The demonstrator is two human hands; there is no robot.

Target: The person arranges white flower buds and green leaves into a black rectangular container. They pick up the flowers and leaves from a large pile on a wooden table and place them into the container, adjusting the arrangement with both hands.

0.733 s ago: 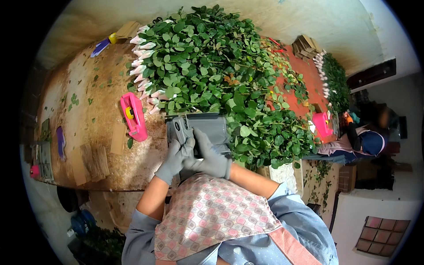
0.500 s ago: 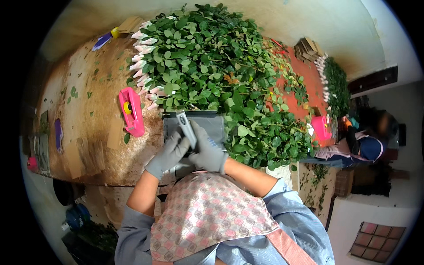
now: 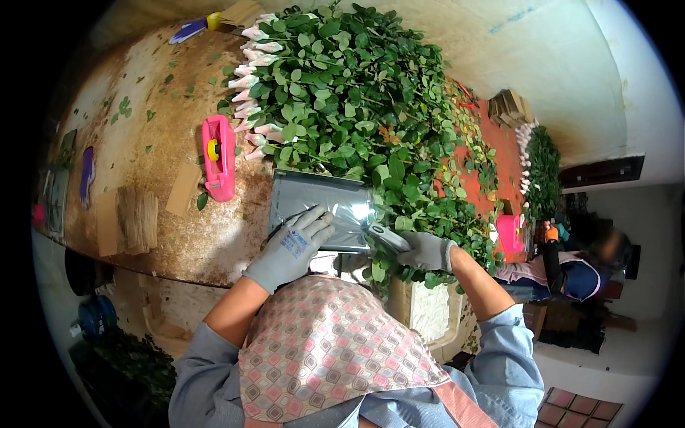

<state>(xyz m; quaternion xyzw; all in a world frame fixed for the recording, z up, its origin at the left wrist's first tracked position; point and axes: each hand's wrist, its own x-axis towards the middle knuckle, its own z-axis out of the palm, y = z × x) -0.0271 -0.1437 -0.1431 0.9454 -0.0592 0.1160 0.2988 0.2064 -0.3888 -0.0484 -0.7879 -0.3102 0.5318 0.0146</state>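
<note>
My left hand (image 3: 294, 242), in a grey work glove, lies flat with its fingers stretched over a dark grey sheet (image 3: 303, 194) with a glossy surface, at the table's near edge. My right hand (image 3: 427, 253), gloved too, is closed around a silver-grey hand tool that looks like a plier stapler (image 3: 387, 237). The tool's head points left, by the sheet's right edge and close to the leaves. Beyond the sheet lies a large pile of pale pink roses (image 3: 255, 96), their leafy stems (image 3: 357, 93) stretching to the right.
A pink tape dispenser (image 3: 218, 160) stands left of the sheet. Cardboard pieces (image 3: 135, 220) and a purple-handled tool (image 3: 87, 175) lie farther left. At right are another pink dispenser (image 3: 509, 233), more roses (image 3: 540, 175) and a co-worker (image 3: 564, 271).
My hands have parted. The stapler moved right and down in my right hand, while my left hand let go of it and flattened on the sheet. The view has shifted slightly.
</note>
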